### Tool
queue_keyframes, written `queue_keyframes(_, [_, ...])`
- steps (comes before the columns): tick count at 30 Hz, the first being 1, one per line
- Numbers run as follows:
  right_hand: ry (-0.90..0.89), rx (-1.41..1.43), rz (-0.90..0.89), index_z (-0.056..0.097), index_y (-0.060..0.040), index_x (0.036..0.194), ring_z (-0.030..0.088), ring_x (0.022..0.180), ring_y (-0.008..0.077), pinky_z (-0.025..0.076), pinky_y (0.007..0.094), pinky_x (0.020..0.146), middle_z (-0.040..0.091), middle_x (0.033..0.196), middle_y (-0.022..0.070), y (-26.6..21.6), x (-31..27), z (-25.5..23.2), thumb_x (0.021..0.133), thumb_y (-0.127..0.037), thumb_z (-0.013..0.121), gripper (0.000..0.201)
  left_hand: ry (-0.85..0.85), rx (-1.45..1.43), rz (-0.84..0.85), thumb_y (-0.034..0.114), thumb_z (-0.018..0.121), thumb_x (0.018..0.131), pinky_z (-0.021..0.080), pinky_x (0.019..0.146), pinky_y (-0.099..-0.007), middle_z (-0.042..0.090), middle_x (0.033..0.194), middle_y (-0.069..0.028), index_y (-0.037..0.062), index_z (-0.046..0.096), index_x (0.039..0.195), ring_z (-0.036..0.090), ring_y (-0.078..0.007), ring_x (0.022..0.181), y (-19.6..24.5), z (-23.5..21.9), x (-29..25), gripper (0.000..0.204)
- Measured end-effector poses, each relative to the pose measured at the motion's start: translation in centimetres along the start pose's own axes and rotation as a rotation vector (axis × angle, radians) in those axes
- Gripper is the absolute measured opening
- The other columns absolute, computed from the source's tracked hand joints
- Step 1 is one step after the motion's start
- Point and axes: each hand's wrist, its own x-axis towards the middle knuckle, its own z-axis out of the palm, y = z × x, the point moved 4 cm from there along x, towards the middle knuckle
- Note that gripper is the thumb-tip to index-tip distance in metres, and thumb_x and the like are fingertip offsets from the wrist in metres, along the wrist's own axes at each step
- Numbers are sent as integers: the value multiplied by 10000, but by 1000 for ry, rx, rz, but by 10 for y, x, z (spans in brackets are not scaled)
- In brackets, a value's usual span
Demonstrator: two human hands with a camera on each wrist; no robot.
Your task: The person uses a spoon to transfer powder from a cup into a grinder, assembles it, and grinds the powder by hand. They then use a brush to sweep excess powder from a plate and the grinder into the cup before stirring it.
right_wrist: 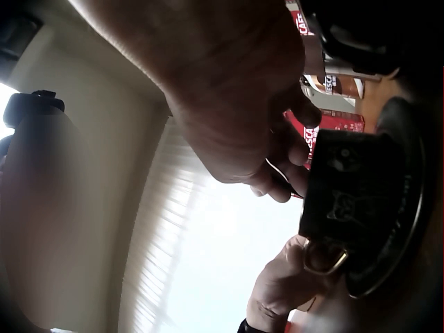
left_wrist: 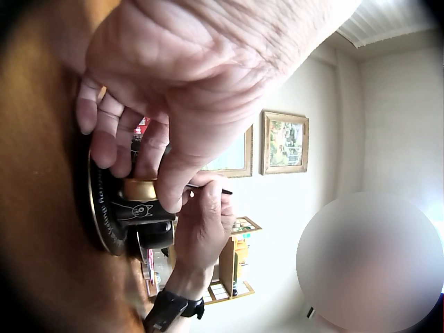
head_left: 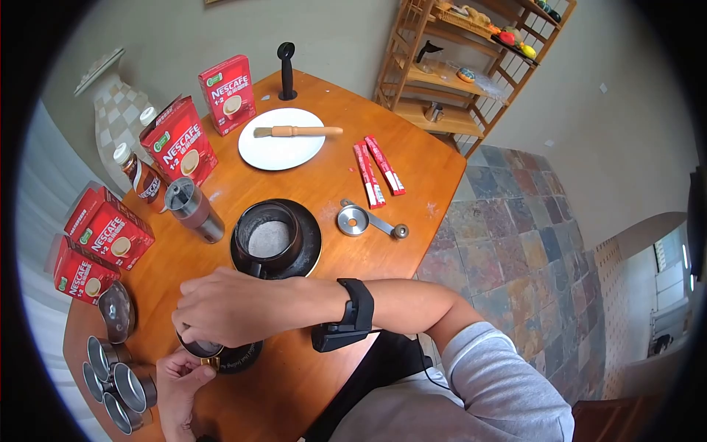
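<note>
A black cup (right_wrist: 347,187) with cat drawings stands on a black, gold-rimmed saucer (head_left: 250,359) near the table's front. My left hand (head_left: 179,379) pinches the cup's gold handle (left_wrist: 142,189) between thumb and fingers. Above the cup's mouth my right hand (head_left: 236,306) is bent down, hiding much of the cup in the head view. Its fingers pinch a thin, dark stick-like utensil (left_wrist: 223,191), whose tip shows past the thumb in the left wrist view. The utensil's lower end is hidden.
Beyond the hands stands a larger black cup (head_left: 296,239) with pale powder inside. A grinder (head_left: 202,214), a crank handle (head_left: 379,223), a white plate (head_left: 280,158) with a brush (head_left: 294,131), and two sachets (head_left: 383,166) lie around. Red coffee boxes (head_left: 110,236) and metal tins (head_left: 134,387) line the left.
</note>
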Motion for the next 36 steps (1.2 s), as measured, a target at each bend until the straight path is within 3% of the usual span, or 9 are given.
queue_keyframes(5, [-15, -208, 84, 672, -87, 868, 622, 894, 246, 494, 423, 668, 649, 819, 31, 8, 4, -14, 984, -246, 634, 200, -4, -14, 17, 63, 834, 835, 403, 637, -199, 674, 769, 35, 42, 731, 827, 557, -26, 675, -3, -1, 1, 106])
queue_keyframes(14, [-5, -214, -82, 683, -113, 898, 617, 923, 241, 508, 405, 727, 661, 854, 26, 2, 0, -2, 969, -229, 653, 139, -7, -61, -24, -15, 871, 793, 445, 660, -201, 677, 859, 26, 14, 741, 829, 584, -40, 721, 1, 0, 1, 138])
queue_keyframes(18, [-101, -83, 160, 722, -97, 862, 655, 887, 275, 542, 406, 756, 695, 897, 41, -1, 6, -20, 911, -155, 656, 100, 25, 105, -83, -14, 862, 800, 396, 626, -219, 625, 796, 52, 21, 703, 784, 535, -38, 694, 3, -3, 0, 163])
queue_keyframes(21, [-108, 103, 120, 719, -94, 905, 653, 896, 291, 530, 419, 784, 691, 916, 58, -4, 3, -5, 934, -158, 654, 96, 24, 110, -57, 9, 865, 811, 358, 603, -230, 586, 754, 69, 27, 674, 759, 493, -32, 673, 2, 0, 1, 199])
queue_keyframes(24, [-26, -107, -60, 718, -92, 915, 650, 912, 317, 521, 446, 780, 688, 946, 78, -3, 4, -10, 960, -167, 657, 107, -1, 107, -63, 57, 883, 825, 340, 595, -235, 571, 740, 76, 30, 670, 758, 474, -27, 665, 4, 0, 0, 226])
queue_keyframes(27, [-83, -168, 229, 728, -70, 948, 650, 865, 329, 531, 437, 778, 682, 883, 91, -2, 11, -31, 961, -191, 715, 122, -20, 97, -90, 111, 896, 846, 342, 594, -235, 576, 743, 75, 32, 708, 788, 472, -25, 666, 11, 4, -2, 211])
queue_keyframes(30, [-238, 8, 256, 731, -62, 938, 652, 861, 332, 531, 432, 763, 683, 872, 95, -6, 10, -30, 951, -176, 726, 115, -40, 63, -80, 158, 900, 867, 350, 597, -238, 578, 748, 75, 38, 747, 826, 471, -26, 671, 10, 6, 0, 198])
queue_keyframes(34, [-50, 62, 50, 740, -53, 944, 645, 834, 316, 522, 416, 732, 683, 862, 91, -6, 9, -15, 930, -141, 745, 90, -70, 46, -40, 195, 899, 879, 363, 603, -243, 583, 756, 73, 49, 771, 855, 477, -29, 679, 5, 5, 1, 196])
queue_keyframes(36, [-43, -50, 142, 741, -45, 944, 646, 836, 313, 523, 423, 726, 691, 868, 90, -5, 11, -23, 930, -120, 731, 77, -81, 57, -29, 205, 900, 879, 368, 607, -245, 584, 757, 73, 52, 775, 861, 481, -30, 683, 5, 4, 1, 199])
